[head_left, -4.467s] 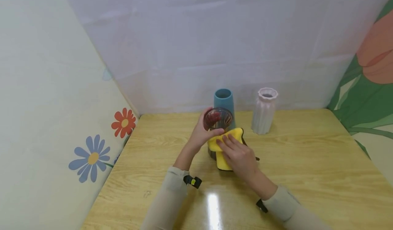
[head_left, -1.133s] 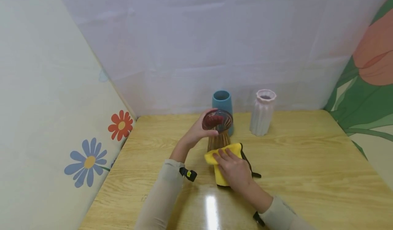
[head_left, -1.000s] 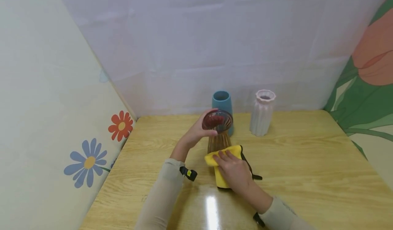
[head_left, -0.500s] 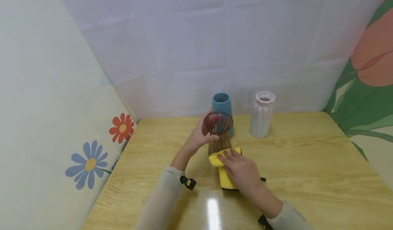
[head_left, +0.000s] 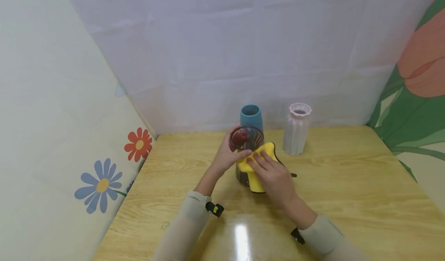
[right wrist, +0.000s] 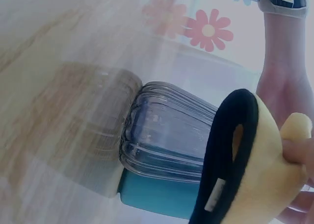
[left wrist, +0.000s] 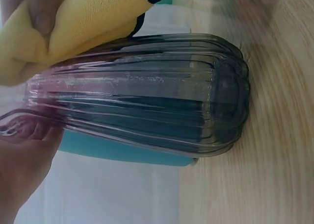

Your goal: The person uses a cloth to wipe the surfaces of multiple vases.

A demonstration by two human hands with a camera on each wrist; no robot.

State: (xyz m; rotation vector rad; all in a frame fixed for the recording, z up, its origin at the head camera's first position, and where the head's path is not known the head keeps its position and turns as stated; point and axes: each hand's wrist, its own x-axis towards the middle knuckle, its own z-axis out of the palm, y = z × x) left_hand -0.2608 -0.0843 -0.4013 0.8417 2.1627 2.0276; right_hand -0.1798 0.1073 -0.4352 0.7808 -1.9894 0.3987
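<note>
A ribbed, see-through glass vase (head_left: 242, 178) with a flared rim stands upright on the table. My left hand (head_left: 224, 158) grips it round the neck, the thumb on the near side just below the rim. In my right hand (head_left: 276, 179) is a folded yellow cloth (head_left: 256, 181) with dark edging, pinched between thumb and fingers in the right wrist view. The fingers press the cloth against the upper front of the vase, close to my left thumb. In the left wrist view, the lower glass (left wrist: 147, 101) shows bare, while the cloth (left wrist: 98, 23) covers part of the neck.
Directly behind the glass vase stands a blue vase (head_left: 251, 118), partly hidden by it. A white fluted vase (head_left: 295, 133) is to the right, near the table's back edge. A pale back wall and flower-painted side panels border the wooden table (head_left: 347, 191).
Half a second to a second ago the cloth was low on the glass vase; my right hand has since slid it up toward the neck. My left hand keeps its grip there.
</note>
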